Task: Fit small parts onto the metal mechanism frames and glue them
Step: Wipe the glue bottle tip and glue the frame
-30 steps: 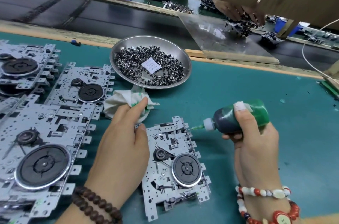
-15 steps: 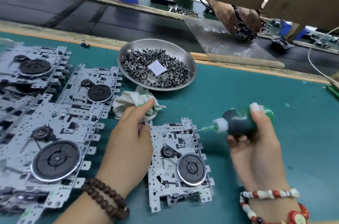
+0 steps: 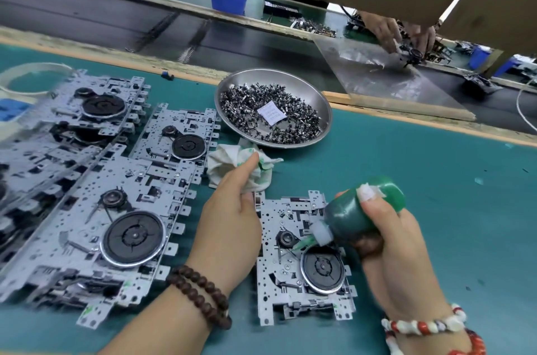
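Note:
A metal mechanism frame point(image 3: 293, 293) with a black flywheel lies on the green table in front of me. My right hand point(image 3: 395, 256) grips a green glue bottle point(image 3: 357, 212), tilted down to the left. Its green nozzle tip point(image 3: 303, 244) sits over the frame, just beside a small black pulley. My left hand point(image 3: 232, 224) rests at the frame's left edge, its fingers curled and its forefinger reaching onto a white cloth point(image 3: 241, 168). Whether it pinches a part is hidden.
A steel dish point(image 3: 319, 104) of small metal parts stands behind the cloth. Several more frames point(image 3: 96, 209) lie stacked at the left. A conveyor belt point(image 3: 87, 17) runs along the far side, where another person's hands point(image 3: 404, 32) work. A white cable point(image 3: 523, 116) hangs at the right.
My right hand has swung the glue bottle in from the frame's right edge, bringing the nozzle down over the middle of the frame. My left hand has stayed put.

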`<state>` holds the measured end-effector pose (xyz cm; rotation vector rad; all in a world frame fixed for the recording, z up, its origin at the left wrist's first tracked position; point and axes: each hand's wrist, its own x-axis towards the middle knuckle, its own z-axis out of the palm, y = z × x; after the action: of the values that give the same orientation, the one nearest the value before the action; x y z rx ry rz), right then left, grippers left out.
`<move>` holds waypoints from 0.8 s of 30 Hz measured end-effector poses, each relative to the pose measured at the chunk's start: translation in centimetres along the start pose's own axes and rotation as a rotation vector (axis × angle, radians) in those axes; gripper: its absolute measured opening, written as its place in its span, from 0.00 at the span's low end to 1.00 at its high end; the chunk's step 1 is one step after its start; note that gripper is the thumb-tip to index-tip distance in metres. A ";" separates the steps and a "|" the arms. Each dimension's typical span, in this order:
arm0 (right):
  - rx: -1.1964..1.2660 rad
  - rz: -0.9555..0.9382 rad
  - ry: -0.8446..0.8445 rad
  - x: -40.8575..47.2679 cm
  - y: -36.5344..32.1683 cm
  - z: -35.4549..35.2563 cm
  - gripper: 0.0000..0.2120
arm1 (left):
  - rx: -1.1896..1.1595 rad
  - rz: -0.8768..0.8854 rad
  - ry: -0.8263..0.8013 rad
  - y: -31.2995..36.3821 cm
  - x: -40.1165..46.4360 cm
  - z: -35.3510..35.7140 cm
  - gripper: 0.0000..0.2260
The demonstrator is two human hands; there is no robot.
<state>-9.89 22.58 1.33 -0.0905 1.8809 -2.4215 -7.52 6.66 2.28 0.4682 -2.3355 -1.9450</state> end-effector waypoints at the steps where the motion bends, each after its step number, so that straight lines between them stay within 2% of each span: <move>1: -0.013 -0.005 -0.001 0.0 0.0 0.0 0.07 | -0.014 -0.003 0.002 -0.2 0.1 0.0 0.24; 4: -0.088 -0.021 -0.005 0.1 0.1 -0.1 0.20 | -0.036 -0.024 0.010 -0.3 0.3 0.0 0.24; 6: -0.114 -0.031 -0.007 0.1 0.2 -0.2 0.24 | -0.043 -0.011 0.007 -0.4 0.3 0.0 0.24; 22: -0.206 -0.108 -0.019 0.0 0.2 0.0 0.22 | -0.044 0.013 -0.020 -0.4 0.3 -0.1 0.28; 24: -0.214 -0.108 -0.020 0.1 0.2 -0.1 0.20 | -0.039 0.027 -0.013 -0.5 0.2 -0.1 0.28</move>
<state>-9.95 22.64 1.11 -0.2336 2.1732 -2.2643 -7.65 6.44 1.81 0.4205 -2.2948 -1.9838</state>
